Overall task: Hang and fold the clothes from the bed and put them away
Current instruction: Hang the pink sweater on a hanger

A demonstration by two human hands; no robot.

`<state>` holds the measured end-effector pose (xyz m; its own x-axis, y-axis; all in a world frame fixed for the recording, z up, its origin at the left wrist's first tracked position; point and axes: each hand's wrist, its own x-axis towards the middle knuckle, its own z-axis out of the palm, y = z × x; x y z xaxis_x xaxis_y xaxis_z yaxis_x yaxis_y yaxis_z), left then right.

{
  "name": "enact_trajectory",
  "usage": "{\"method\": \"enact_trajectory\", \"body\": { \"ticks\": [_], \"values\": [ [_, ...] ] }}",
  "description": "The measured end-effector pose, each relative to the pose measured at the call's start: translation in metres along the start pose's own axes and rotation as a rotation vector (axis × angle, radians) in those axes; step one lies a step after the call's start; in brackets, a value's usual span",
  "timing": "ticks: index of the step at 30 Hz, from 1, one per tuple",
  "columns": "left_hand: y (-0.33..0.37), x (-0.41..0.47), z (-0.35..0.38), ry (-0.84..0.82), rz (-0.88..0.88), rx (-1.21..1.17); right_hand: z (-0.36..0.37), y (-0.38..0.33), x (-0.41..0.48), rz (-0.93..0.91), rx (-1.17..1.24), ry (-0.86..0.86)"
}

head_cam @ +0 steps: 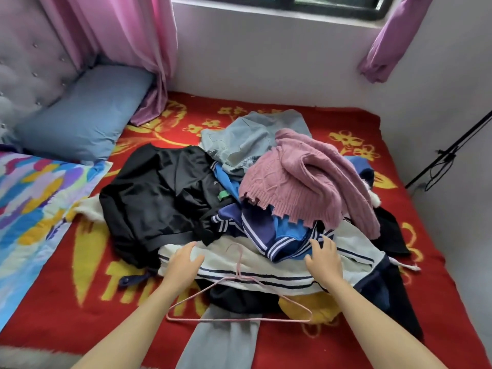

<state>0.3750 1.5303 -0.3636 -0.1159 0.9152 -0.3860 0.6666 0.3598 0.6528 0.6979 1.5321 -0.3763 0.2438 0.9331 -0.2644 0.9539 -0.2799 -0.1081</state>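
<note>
A heap of clothes lies in the middle of the bed. On top is a pink knit sweater (306, 187); a black jacket (159, 198) spreads to its left and a pale blue garment (245, 139) lies behind. At the front lies a white garment with navy stripes (266, 265), and a pink wire hanger (239, 296) rests on it. My left hand (186, 262) lies with relaxed fingers on the white garment's left part. My right hand (323, 259) touches its right part beside a navy striped collar (279, 246). Neither hand grips anything.
The bed has a red blanket with yellow flowers (80, 288). A blue pillow (85, 115) and a colourful quilt (34, 198) lie at the left. Grey cloth (223, 342) hangs over the near edge. A wall and a black stand (447, 155) are at the right.
</note>
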Motion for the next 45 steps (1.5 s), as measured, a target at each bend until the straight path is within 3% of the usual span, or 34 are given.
{"method": "enact_trajectory", "body": {
  "ticks": [9,27,34,40,45],
  "values": [
    [0.047,0.038,0.003,0.017,-0.02,-0.003,-0.022,0.0,0.069,-0.042,0.004,0.017],
    [0.044,0.09,-0.01,0.107,-0.088,-0.08,-0.052,0.014,0.203,0.114,0.069,0.058],
    [0.023,0.093,-0.023,0.124,-0.141,-0.072,-0.032,0.035,0.214,0.21,0.149,-0.078],
    [0.02,0.086,-0.014,0.066,-0.136,-0.049,-0.025,0.029,0.195,0.164,0.021,0.054],
    [0.034,0.078,-0.005,0.017,-0.086,-0.061,-0.036,0.01,0.167,0.206,0.192,0.143]
  ]
}}
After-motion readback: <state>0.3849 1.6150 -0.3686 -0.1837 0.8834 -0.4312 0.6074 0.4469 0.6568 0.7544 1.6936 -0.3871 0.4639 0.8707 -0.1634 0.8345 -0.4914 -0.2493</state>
